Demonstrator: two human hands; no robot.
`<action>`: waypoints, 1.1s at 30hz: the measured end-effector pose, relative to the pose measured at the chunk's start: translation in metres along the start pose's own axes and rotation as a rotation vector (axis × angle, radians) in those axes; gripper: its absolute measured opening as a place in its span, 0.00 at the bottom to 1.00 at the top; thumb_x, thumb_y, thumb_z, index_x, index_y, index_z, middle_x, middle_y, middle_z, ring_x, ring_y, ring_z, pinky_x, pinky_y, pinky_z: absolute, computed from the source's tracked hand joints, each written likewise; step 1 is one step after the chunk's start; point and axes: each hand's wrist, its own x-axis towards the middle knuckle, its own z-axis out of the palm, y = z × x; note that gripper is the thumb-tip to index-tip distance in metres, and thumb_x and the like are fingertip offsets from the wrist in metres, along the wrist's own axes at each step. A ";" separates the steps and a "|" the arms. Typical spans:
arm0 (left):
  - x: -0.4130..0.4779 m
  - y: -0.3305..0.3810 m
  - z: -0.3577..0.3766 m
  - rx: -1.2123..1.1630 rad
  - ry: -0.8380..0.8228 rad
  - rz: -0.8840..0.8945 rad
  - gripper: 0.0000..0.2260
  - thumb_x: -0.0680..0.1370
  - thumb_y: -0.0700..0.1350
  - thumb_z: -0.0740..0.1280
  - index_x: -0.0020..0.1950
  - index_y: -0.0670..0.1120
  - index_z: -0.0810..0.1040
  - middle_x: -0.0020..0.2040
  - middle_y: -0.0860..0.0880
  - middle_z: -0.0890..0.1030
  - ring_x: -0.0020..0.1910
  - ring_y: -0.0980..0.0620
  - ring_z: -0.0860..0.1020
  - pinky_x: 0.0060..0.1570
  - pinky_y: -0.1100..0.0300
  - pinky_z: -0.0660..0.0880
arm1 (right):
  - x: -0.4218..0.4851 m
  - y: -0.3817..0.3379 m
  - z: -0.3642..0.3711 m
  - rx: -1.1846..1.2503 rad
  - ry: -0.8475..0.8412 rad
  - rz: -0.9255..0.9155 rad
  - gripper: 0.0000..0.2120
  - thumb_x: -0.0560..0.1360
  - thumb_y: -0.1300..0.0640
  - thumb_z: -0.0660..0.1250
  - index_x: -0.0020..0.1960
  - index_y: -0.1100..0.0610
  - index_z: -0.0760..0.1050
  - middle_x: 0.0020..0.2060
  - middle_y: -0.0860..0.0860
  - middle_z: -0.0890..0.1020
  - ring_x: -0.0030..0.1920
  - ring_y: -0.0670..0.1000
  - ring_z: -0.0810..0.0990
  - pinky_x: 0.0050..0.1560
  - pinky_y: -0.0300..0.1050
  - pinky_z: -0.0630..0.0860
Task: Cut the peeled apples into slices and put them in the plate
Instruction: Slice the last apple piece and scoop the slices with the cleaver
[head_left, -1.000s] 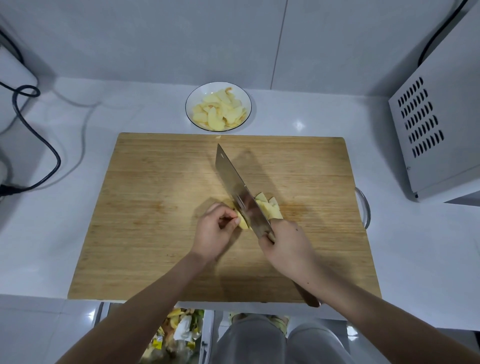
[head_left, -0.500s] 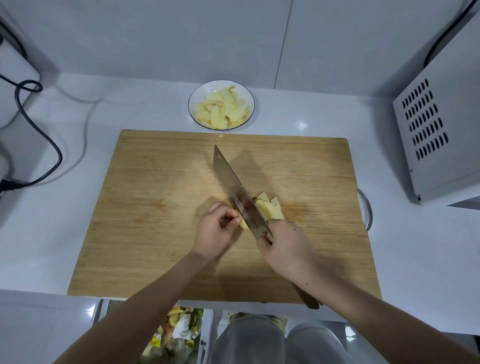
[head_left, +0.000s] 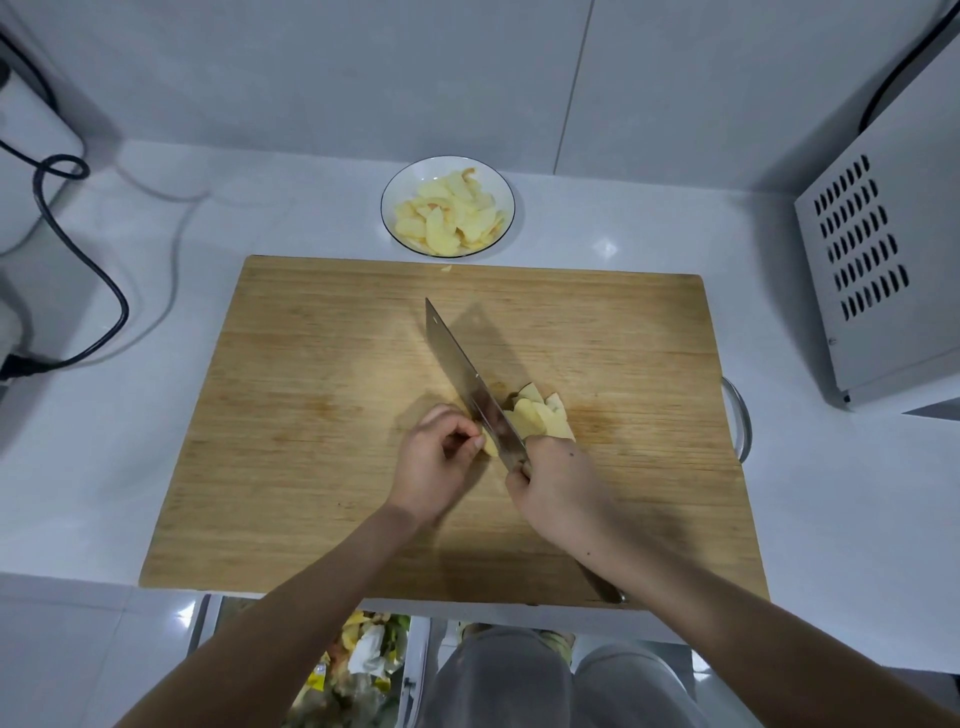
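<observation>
On the wooden cutting board (head_left: 311, 415) my right hand (head_left: 558, 483) grips a cleaver (head_left: 467, 384) whose blade stands down on the board, tip pointing away and left. Left of the blade, my left hand (head_left: 434, 467) pinches a small peeled apple piece (head_left: 489, 447). Several cut apple slices (head_left: 540, 415) lie fanned just right of the blade. A white plate (head_left: 397, 200) with several apple slices (head_left: 449, 215) stands on the counter beyond the board's far edge.
A white vented appliance (head_left: 878, 270) stands at the right. A black cable (head_left: 88, 270) loops over the white counter at the left beside another white appliance (head_left: 26, 156). A metal ring handle (head_left: 740, 421) juts from the board's right edge. A waste bin (head_left: 358, 660) with peels sits below the counter.
The cleaver and both hands stay at the same spot on the board, with only slight shifts of the blade against the apple piece. The view has tilted a little.
</observation>
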 end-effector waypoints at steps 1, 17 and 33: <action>0.000 0.000 0.000 -0.004 0.003 -0.010 0.04 0.72 0.34 0.71 0.41 0.42 0.80 0.41 0.52 0.76 0.40 0.53 0.77 0.41 0.61 0.77 | 0.002 -0.001 0.002 0.006 0.000 0.001 0.11 0.77 0.57 0.59 0.36 0.54 0.64 0.29 0.45 0.68 0.28 0.42 0.66 0.25 0.35 0.59; 0.000 0.004 -0.001 -0.010 0.001 -0.023 0.04 0.71 0.35 0.72 0.41 0.43 0.80 0.41 0.55 0.75 0.41 0.53 0.77 0.43 0.67 0.75 | -0.010 0.003 -0.010 0.070 0.027 -0.020 0.06 0.76 0.57 0.60 0.41 0.56 0.69 0.29 0.47 0.70 0.27 0.44 0.70 0.25 0.36 0.65; 0.000 0.001 0.000 0.000 0.018 0.028 0.05 0.70 0.34 0.72 0.40 0.42 0.80 0.41 0.54 0.75 0.41 0.52 0.77 0.41 0.60 0.77 | -0.003 0.001 -0.003 0.027 0.015 -0.029 0.07 0.77 0.57 0.59 0.40 0.56 0.69 0.29 0.46 0.69 0.28 0.42 0.68 0.25 0.34 0.61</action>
